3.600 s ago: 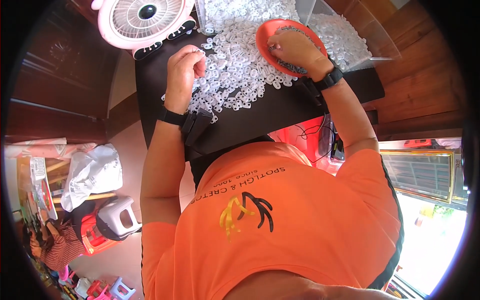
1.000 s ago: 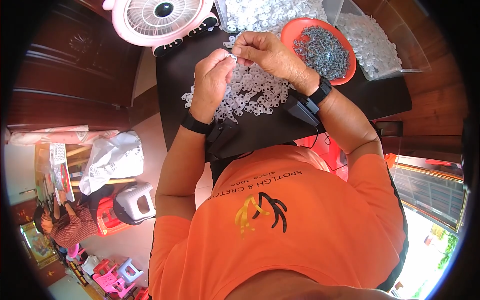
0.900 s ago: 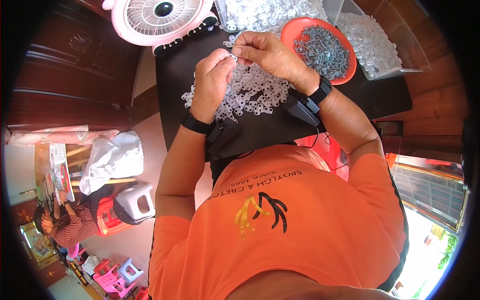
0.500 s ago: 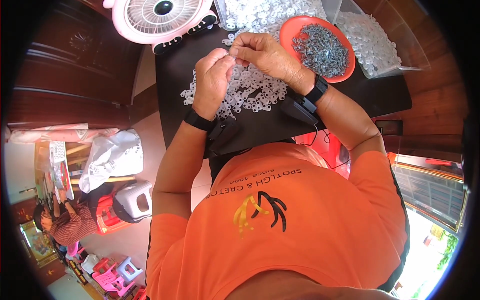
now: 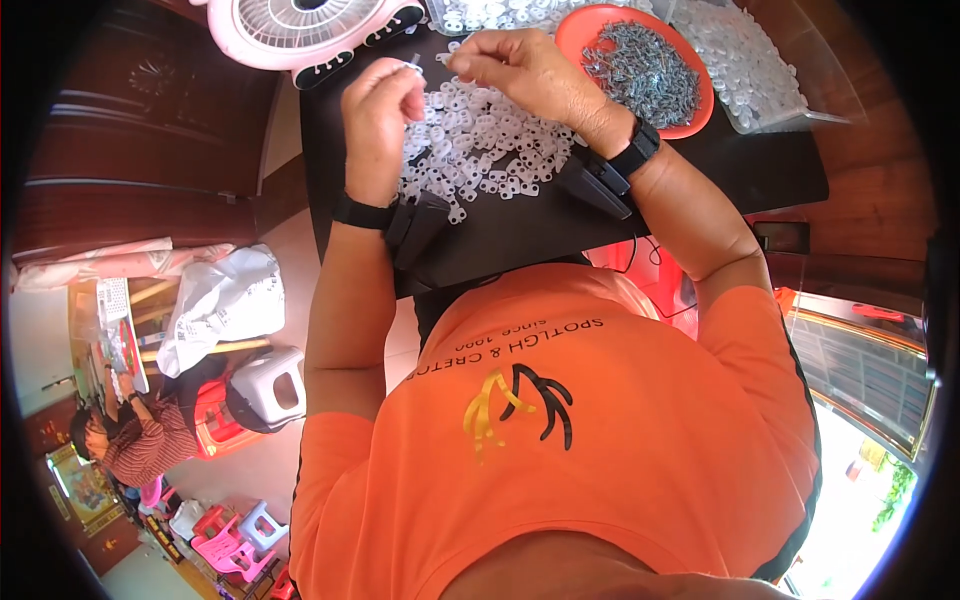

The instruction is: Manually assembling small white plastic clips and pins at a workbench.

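Observation:
My left hand (image 5: 380,105) is closed in a pinch above the left part of the pile. Between its thumb and forefinger is a small white plastic piece (image 5: 416,68), with a thin grey bit standing up from it. My right hand (image 5: 522,82) hovers a short way to the right, thumb and forefinger pressed together; whatever is in them is too small to make out. Below both hands spreads a loose pile of small white plastic pieces with holes (image 5: 485,145). Right of my right hand, an orange-red plate (image 5: 704,100) holds a heap of small grey metal nails or screws (image 5: 645,75).
The dark table (image 5: 480,235) carries a pink fan (image 5: 300,30) at far left and a clear bin (image 5: 790,120) of white pieces at far right. More white pieces (image 5: 530,12) lie at the back. A person (image 5: 150,440) and stools (image 5: 270,390) are off to the left.
My hands, together half a second ago, have drawn apart. The left has moved left with the white plastic piece; the right has shifted slightly left and away. The view has tilted a little.

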Motion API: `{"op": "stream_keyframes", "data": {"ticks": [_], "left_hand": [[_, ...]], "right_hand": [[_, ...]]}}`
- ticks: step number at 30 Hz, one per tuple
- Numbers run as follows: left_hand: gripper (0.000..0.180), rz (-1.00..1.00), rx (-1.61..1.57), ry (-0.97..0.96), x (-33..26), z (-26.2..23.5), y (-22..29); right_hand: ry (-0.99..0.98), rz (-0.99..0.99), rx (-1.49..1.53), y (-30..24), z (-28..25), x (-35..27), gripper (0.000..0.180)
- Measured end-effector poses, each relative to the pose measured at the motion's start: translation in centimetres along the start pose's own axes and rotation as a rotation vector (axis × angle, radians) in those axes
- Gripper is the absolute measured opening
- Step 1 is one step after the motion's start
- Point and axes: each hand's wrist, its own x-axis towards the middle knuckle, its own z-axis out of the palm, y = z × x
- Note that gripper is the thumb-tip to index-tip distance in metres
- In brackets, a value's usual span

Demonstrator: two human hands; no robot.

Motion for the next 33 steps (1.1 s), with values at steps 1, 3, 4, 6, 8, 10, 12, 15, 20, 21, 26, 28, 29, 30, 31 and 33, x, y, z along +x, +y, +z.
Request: {"op": "stream_keyframes", "data": {"ticks": [1,3,4,6,8,10,12,15,20,21,26,28,29,30,31,33], "left_hand": [[0.017,0.03,-0.039,0.032,0.1,-0.3,0.2],[0.018,0.031,-0.036,0.122,0.1,-1.0,0.3],[0.02,0.038,-0.017,0.133,0.1,-1.5,0.3],[0.02,0.019,-0.025,0.163,0.3,-1.9,0.1],[0.019,-0.012,-0.06,0.173,0.3,-1.8,0.1],[0.019,-0.001,-0.045,0.15,0.3,-1.6,0.1],[0.019,-0.003,-0.043,0.152,0.2,-1.4,0.4],[0.019,0.003,-0.05,0.15,0.2,-1.4,0.4],[0.019,0.03,-0.046,0.12,0.0,-1.5,0.3],[0.019,0.056,-0.05,0.1,-0.1,-1.5,0.4],[0.02,0.0,-0.076,0.036,-0.2,-0.8,0.7],[0.02,-0.04,-0.138,0.022,-0.4,-0.5,0.9],[0.02,-0.046,-0.14,0.033,-0.5,-0.3,0.9],[0.021,-0.053,-0.143,0.043,-0.6,-0.1,0.9],[0.021,-0.079,-0.153,0.042,-0.5,-0.1,0.7],[0.02,-0.079,-0.158,0.03,-0.6,0.3,0.8]], "right_hand": [[-0.031,-0.063,-0.099,0.3,0.2,-0.1,0.018],[-0.163,-0.261,-0.293,-0.5,0.9,-0.7,0.013],[-0.258,-0.347,-0.417,-1.7,1.1,-1.1,0.013],[-0.298,-0.46,-0.478,-1.1,2.1,-1.3,0.014],[-0.337,-0.549,-0.635,-1.1,2.7,-1.6,0.007],[-0.371,-0.546,-0.678,-0.9,2.7,-1.6,0.006],[-0.353,-0.558,-0.732,-0.9,2.8,-1.6,0.006],[-0.329,-0.548,-0.778,-0.9,2.8,-1.6,0.007],[-0.276,-0.511,-0.724,-0.5,2.7,-1.2,0.01],[-0.22,-0.467,-0.645,-0.7,2.6,-1.2,0.01],[-0.175,0.092,0.14,0.0,1.0,-0.2,0.017],[-0.206,0.174,0.2,-0.3,0.5,0.0,0.018],[-0.195,0.176,0.245,-0.2,0.5,0.1,0.018],[-0.183,0.18,0.29,-0.1,0.5,0.0,0.018],[-0.179,0.177,0.29,-0.1,0.5,0.0,0.018],[-0.155,0.159,0.329,-0.1,0.5,-0.1,0.019]]}}
